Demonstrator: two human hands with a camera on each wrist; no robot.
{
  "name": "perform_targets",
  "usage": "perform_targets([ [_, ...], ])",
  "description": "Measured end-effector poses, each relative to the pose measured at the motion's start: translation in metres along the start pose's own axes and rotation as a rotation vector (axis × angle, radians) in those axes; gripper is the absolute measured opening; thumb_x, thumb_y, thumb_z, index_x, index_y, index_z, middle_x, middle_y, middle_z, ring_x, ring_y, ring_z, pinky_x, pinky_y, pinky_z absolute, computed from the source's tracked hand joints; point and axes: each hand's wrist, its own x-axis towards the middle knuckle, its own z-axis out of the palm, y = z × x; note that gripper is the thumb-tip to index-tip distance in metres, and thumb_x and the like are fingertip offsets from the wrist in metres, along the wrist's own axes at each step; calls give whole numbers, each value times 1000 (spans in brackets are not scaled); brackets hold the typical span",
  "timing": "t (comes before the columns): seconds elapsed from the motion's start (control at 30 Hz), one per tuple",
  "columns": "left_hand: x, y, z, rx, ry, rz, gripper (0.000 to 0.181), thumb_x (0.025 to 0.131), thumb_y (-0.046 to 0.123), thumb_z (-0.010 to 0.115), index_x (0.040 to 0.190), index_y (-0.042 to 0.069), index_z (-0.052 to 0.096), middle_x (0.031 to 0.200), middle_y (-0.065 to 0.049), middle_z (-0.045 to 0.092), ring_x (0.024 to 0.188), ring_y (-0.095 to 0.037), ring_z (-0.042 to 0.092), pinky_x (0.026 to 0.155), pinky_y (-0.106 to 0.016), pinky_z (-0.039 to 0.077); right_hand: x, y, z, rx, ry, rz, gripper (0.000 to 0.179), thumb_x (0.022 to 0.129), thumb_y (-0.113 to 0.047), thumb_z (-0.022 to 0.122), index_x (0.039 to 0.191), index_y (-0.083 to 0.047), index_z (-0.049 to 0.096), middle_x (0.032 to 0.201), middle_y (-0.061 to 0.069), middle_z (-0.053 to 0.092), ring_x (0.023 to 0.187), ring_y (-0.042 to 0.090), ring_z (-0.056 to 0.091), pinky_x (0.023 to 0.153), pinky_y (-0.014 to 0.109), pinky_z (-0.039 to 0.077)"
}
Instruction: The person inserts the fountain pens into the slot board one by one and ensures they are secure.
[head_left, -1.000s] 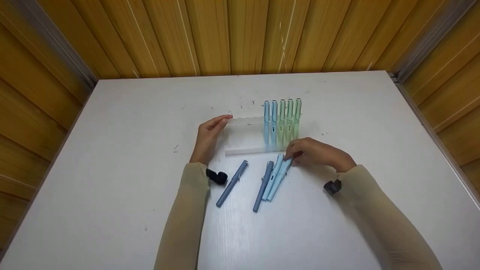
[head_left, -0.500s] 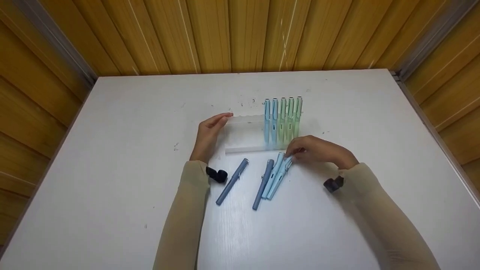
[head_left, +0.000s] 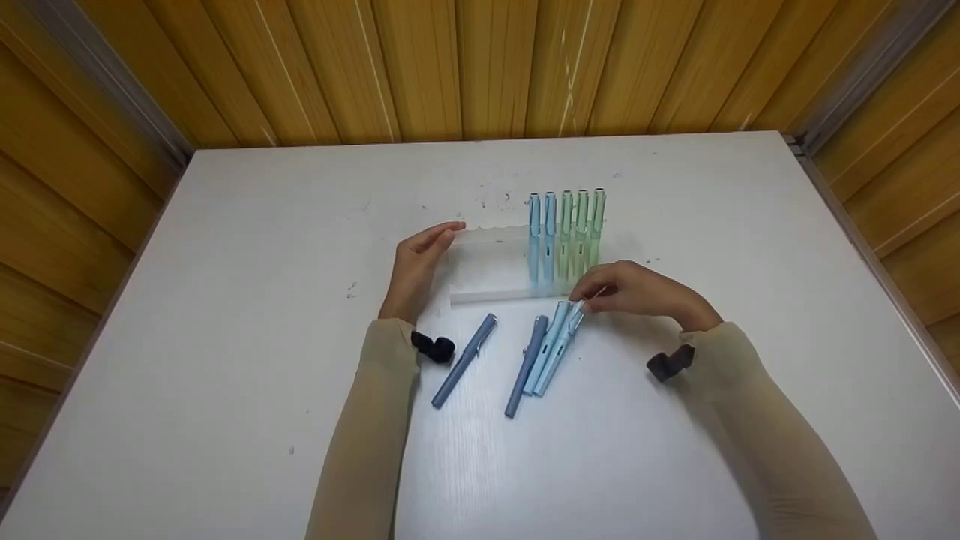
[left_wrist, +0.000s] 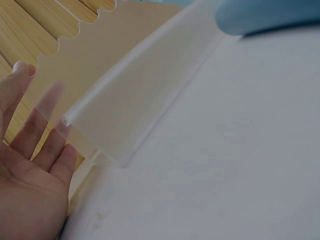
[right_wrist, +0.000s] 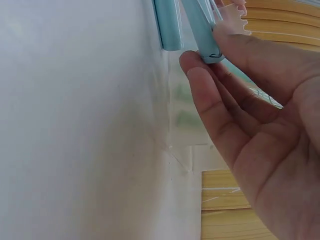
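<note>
Right hand (head_left: 630,289) pinching pen (head_left: 556,358), left hand (head_left: 415,272) straight-fingered

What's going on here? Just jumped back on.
The right hand pinches a light blue pen by its cap end; the left hand holds one end of a clear rack. Two blue pens and three green pens stand in it; two grey-blue pens and another light blue pen lie on the table in front.

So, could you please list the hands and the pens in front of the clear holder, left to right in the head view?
Left hand, first dark blue pen, second dark blue pen, first light blue pen, second light blue pen, right hand.
</note>
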Motion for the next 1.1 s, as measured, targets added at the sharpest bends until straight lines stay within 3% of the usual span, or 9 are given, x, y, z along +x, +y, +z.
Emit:
perform_targets([
  [0.17, -1, 0, 1, 5, 8, 2, 35, 88, 36, 68, 114, 13, 71, 121, -1, 68, 127, -13, 52, 113, -32, 35, 2, 2, 4, 76, 22, 55, 21, 90, -21, 69, 110, -18, 73, 107, 2, 70, 96, 20, 55, 82, 20, 47],
  [0.63, -3, 0, 1, 9, 2, 7, 31, 90, 33, 67, 113, 13, 71, 122, -1, 68, 128, -13, 52, 113, -32, 35, 6, 0, 11, 188, 56, 84, 24, 88, -27, 71, 108, -14, 73, 107, 4, 70, 97, 22, 53, 81, 25, 43],
  [0.93, -4, -2, -1, 41, -25, 58, 35, 89, 38, 67, 115, 14, 71, 122, -1, 67, 127, -12, 52, 112, -33, 36, 10, -8, 15, 270, 176, 58, 29, 87, -24, 72, 110, -7, 71, 106, 8, 67, 90, 17, 57, 78, 17, 50],
  [1.1, -3, -2, 0, 20, -22, 47, 35, 89, 36, 67, 114, 12, 71, 122, -1, 67, 127, -12, 52, 111, -33, 37, 12, -15, 13, 274, 234, 106, 26, 87, -25, 72, 110, -11, 72, 107, 8, 67, 91, 19, 59, 81, 18, 52],
])
